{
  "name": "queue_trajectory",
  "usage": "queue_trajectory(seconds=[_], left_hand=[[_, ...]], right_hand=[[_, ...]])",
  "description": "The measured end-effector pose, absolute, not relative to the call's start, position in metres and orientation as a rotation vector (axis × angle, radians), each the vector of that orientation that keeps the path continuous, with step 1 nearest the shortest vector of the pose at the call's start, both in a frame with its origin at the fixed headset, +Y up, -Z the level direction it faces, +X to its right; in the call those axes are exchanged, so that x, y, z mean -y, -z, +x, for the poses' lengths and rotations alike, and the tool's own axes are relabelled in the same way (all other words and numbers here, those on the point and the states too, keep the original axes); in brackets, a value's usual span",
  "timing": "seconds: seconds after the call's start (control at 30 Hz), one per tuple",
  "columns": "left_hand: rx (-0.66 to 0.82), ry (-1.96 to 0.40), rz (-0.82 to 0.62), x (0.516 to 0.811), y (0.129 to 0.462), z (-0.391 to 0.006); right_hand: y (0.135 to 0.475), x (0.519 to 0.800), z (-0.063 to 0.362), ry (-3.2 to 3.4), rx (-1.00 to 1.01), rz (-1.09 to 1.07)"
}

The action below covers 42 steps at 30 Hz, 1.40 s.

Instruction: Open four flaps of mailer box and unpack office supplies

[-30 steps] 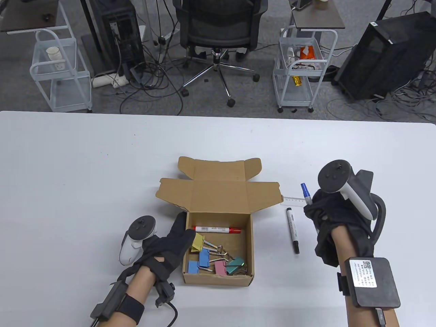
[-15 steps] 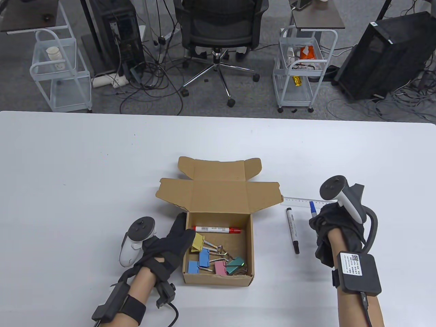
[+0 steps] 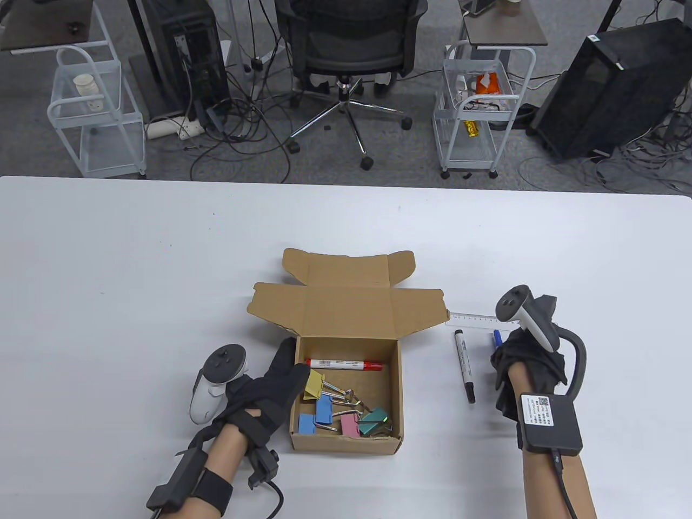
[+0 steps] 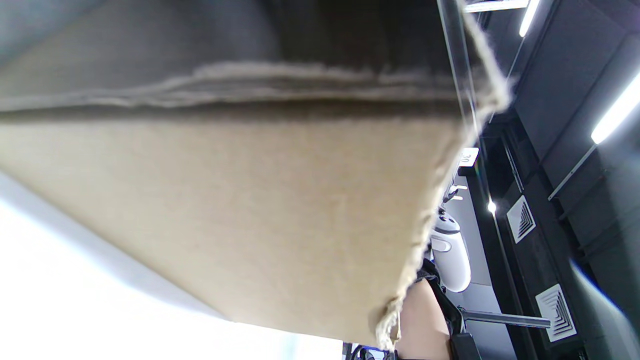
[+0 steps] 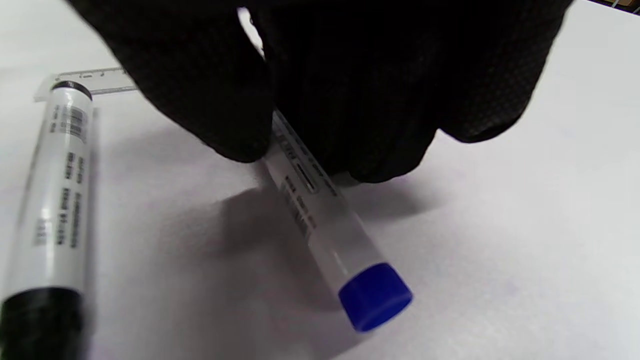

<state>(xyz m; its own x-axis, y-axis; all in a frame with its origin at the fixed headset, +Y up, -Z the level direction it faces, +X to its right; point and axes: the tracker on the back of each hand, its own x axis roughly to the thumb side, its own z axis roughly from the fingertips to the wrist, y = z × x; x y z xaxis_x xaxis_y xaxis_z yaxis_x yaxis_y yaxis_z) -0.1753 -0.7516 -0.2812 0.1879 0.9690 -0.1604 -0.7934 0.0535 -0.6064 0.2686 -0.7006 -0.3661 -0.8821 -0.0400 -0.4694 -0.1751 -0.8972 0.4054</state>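
Observation:
The brown mailer box (image 3: 346,444) stands with its flaps (image 3: 346,308) folded back. Inside lie a red marker (image 3: 343,364) and several coloured binder clips (image 3: 346,413). My left hand (image 3: 292,363) grips the box's left wall, thumb over the rim; in the left wrist view the cardboard (image 4: 225,200) fills the frame. My right hand (image 3: 505,346) pinches a blue-capped marker (image 3: 496,338) low over the table, right of the black marker (image 3: 465,366). In the right wrist view my fingers (image 5: 240,115) hold the blue marker (image 5: 325,215) beside the black marker (image 5: 55,190).
A clear ruler (image 3: 476,319) lies on the white table (image 3: 135,270) behind the two markers; its end shows as the ruler (image 5: 95,80) in the right wrist view. Beyond the table's far edge stand an office chair (image 3: 346,48), wire carts (image 3: 476,108) and computer towers.
My right hand has come down and toward me with the blue marker, bringing it low beside the black marker. The left hand and box have not moved.

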Motion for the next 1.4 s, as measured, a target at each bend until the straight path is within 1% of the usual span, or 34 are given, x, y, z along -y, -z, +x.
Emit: queue_trajectory(seconds=[0.27, 0.6, 0.77, 0.9, 1.0, 1.07, 1.17, 1.4], left_hand=[[0.325, -1.371, -0.662, 0.752, 0.282, -0.176], [0.325, -1.371, -0.662, 0.752, 0.282, -0.176], [0.327, -1.37, -0.667, 0.753, 0.282, -0.176], [0.326, -1.369, -0.666, 0.753, 0.282, -0.176], [0.327, -1.367, -0.667, 0.752, 0.282, -0.176], [0.327, -1.366, -0.667, 0.753, 0.282, -0.176], [0.326, -1.363, -0.667, 0.752, 0.282, -0.176], [0.325, -1.357, -0.667, 0.752, 0.283, -0.176]], right_hand=[[0.371, 0.703, 0.264, -2.96, -0.685, -0.777], [0.371, 0.702, 0.262, -2.979, -0.682, -0.77], [0.368, 0.694, 0.262, -2.986, -0.65, -0.737], [0.362, 0.675, 0.257, -3.006, -0.54, -0.69], [0.352, 0.655, 0.243, -3.046, -0.405, -0.584], [0.342, 0.638, 0.229, -3.074, -0.292, -0.48], [0.327, 0.619, 0.211, -3.097, -0.177, -0.346], [0.299, 0.587, 0.17, -3.122, -0.047, -0.092]])
